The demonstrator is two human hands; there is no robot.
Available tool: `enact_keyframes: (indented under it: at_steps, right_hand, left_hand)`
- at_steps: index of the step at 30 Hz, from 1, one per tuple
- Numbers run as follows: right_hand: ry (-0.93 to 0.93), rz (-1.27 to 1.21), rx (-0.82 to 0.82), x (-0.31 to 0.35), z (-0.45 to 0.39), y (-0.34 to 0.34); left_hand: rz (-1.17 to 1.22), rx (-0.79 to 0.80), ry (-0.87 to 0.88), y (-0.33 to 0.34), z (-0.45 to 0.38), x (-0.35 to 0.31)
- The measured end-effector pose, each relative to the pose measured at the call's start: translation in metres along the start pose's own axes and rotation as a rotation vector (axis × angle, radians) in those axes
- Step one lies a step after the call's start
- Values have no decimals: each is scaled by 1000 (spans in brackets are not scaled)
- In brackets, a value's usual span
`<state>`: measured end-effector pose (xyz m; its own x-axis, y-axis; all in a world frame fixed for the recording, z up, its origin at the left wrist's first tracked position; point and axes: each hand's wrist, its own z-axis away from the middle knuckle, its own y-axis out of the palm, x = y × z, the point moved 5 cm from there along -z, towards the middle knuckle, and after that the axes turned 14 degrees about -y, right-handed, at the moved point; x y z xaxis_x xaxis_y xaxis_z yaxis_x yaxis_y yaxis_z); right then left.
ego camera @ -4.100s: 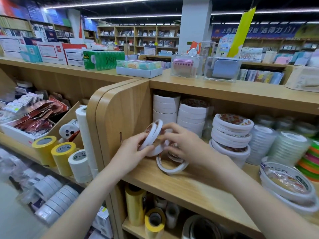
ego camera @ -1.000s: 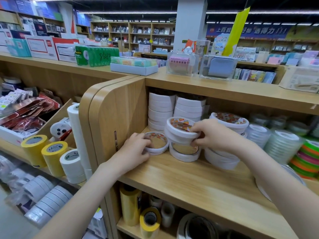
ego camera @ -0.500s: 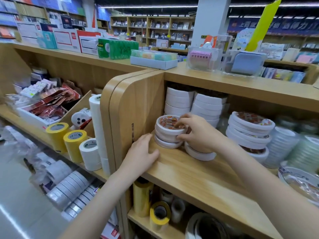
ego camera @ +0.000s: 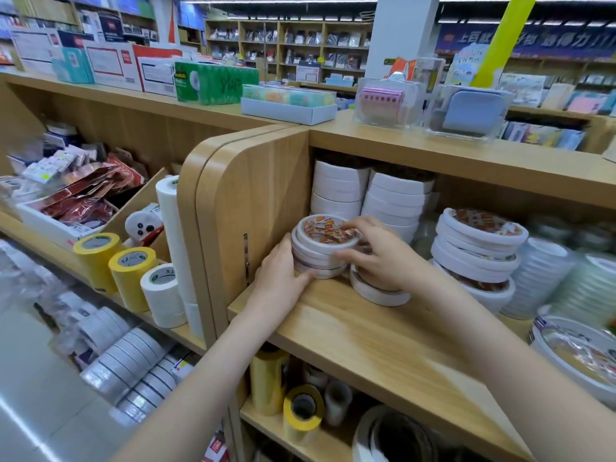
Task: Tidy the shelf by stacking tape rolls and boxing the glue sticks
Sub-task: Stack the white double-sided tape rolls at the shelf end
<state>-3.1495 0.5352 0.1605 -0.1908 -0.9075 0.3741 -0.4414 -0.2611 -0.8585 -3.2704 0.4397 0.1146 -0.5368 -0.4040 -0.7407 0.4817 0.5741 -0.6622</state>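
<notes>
A short stack of white tape rolls [ego camera: 321, 251] with red-and-yellow printed wrap on top stands at the left end of the wooden shelf [ego camera: 366, 331]. My left hand [ego camera: 283, 278] cups the stack's left side, thumb along its base. My right hand [ego camera: 376, 258] grips the upper rolls, fingers over the top rim and thumb on the side. Beneath my right hand lies a single white roll [ego camera: 376, 293], flat on the shelf. No glue sticks can be made out.
Two tall white roll stacks [ego camera: 336, 191] stand behind, a printed-top stack [ego camera: 480, 248] and clear tape stacks [ego camera: 540, 271] to the right. The curved wooden divider [ego camera: 250, 201] is just left of the stack. Yellow rolls [ego camera: 96, 258] sit on the left shelf.
My left hand has risen from the shelf's front edge to the left side of the stack. My right hand has stayed on the stack's top rolls.
</notes>
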Motion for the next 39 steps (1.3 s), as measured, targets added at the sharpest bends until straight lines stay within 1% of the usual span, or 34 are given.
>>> enact_keyframes:
  at_steps: [3,8,12,15,17,19,21,23,25,29,32,35,39]
  right_hand:
    - [-2,1,-59,3,-3,6]
    - [5,-5,-116,7,-10,15]
    - [32,-139,-71,2,-8,13]
    - [70,-149,-58,-2,-6,16]
    - [80,-164,-96,-2,-6,20]
    - [86,-136,-95,-1,-7,24]
    - [85,-33,-22,-2,-6,27]
    - [85,34,61,-4,-5,29]
    - [99,61,87,-7,-3,30]
    - [118,42,-46,-10,-9,28]
    - [115,-2,-45,-10,-10,27]
    - [79,-111,-24,-5,-7,23]
    - [83,-200,-50,-4,-6,21]
  left_hand:
    - [20,-37,-8,1,-2,4]
    - [108,-151,14,-2,3,11]
    - [127,-170,18,-2,6,13]
    - [124,-197,18,-5,7,14]
    - [74,-206,29,-5,10,11]
    - [-73,-214,23,-1,13,8]
    - [-222,-224,16,4,17,4]
    - [-264,-221,0,5,19,3]
    - [-211,-210,-2,1,18,6]
    - [-71,-135,-8,-3,13,9]
    - [-14,-182,-8,-5,16,8]
    - [60,-251,-8,-7,18,11]
    - [135,-228,-32,-8,15,13]
